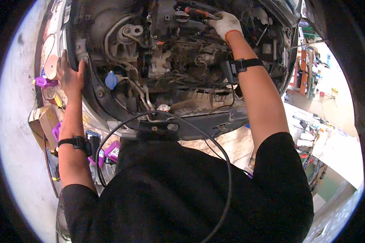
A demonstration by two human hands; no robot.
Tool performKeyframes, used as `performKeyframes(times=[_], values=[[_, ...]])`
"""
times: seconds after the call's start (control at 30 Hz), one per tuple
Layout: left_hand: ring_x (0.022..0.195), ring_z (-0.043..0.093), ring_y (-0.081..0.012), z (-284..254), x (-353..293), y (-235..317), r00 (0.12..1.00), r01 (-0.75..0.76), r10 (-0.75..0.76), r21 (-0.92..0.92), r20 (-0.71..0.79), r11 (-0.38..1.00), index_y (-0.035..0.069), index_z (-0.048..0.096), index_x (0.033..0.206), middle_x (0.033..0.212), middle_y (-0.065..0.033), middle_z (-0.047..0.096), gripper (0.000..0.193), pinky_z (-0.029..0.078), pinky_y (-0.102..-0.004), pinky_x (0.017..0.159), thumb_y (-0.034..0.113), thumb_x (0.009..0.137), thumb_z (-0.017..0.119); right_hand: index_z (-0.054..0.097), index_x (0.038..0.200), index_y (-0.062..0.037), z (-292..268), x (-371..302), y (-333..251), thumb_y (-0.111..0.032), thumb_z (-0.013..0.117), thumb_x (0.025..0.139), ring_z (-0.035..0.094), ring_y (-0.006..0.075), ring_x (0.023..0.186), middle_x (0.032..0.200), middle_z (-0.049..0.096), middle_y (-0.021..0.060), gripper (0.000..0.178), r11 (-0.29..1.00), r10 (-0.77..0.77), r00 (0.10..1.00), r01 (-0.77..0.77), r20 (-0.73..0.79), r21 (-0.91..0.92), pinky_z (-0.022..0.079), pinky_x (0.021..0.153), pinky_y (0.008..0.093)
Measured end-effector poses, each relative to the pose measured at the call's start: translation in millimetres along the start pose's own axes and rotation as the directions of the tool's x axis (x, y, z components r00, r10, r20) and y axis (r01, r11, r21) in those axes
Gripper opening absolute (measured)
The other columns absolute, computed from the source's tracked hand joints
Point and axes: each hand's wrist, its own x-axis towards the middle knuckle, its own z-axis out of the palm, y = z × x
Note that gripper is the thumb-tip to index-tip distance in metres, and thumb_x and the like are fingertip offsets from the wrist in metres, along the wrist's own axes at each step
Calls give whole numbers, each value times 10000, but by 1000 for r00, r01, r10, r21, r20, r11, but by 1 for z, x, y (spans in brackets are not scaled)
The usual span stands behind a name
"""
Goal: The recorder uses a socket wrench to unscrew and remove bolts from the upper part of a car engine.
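Note:
My right hand [226, 26], in a white knit glove with an orange cuff, reaches over the far part of the engine bay. Its fingers are closed at the metal end of a screwdriver [197, 11] with a red and dark handle, which points left over the engine. Just below that handle sits a round black filler cap [181, 16]. My left hand [71, 77] is bare and smudged dark. It rests with fingers apart on the car's left fender edge, beside the engine bay [190, 60]. Nothing is held in it.
A blue reservoir cap [111, 80] and metal pipes lie near the left side of the bay. A black cable [229, 170] loops across my front. Purple bottles [112, 151] and a cardboard box [45, 126] stand at left; a cluttered white bench [332, 141] is at right.

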Motion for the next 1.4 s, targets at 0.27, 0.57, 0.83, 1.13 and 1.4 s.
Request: performKeyframes(times=[0.27, 0.57, 0.83, 1.13, 1.4], values=[[1397, 441, -475, 6, -1, -6, 1000, 0, 1, 42, -5, 999, 261, 390, 1595, 1524, -274, 450, 835, 408, -574, 1125, 526, 884, 738, 672, 1332, -93, -3, 16, 5, -398, 744, 908, 676, 271, 1097, 1258, 693, 133, 527, 800, 411, 834, -523, 367, 292, 513, 985, 408], [1418, 429, -458, 5, -2, -6, 999, 33, -33, -11, 5, 999, 327, 348, 1604, 1549, -250, 427, 840, 417, -586, 1116, 522, 883, 735, 586, 1406, -45, -3, 10, -5, -379, 686, 967, 613, 358, 1240, 1425, 594, 219, 561, 580, 269, 825, -551, 497, 600, 500, 1011, 435], [1419, 427, -458, 6, 1, -7, 1000, 30, -31, 17, 4, 999, 339, 353, 1596, 1548, -238, 435, 832, 413, -583, 1123, 522, 880, 736, 661, 1330, -82, -13, 50, -16, -323, 732, 891, 624, 330, 1247, 1386, 626, 177, 506, 954, 6, 871, 143, 492, -264, 532, 1000, 388], [1428, 417, -448, 5, -2, -5, 997, 69, -69, 13, 17, 998, 344, 365, 1591, 1546, -236, 443, 830, 398, -569, 1141, 492, 872, 752, 655, 1355, -170, 13, 63, -40, -211, 535, 931, 671, 372, 1208, 1271, 712, 171, 443, 926, -269, 961, 275, 58, -260, 538, 1048, 463], [1408, 434, -459, 5, 0, -6, 999, 50, -50, -5, 3, 999, 324, 388, 1583, 1538, -241, 451, 823, 393, -562, 1146, 452, 862, 764, 626, 1376, -146, -6, 56, -36, -245, 617, 949, 637, 372, 1189, 1194, 705, 186, 438, 955, 39, 977, -98, 209, 278, 515, 1009, 449]])
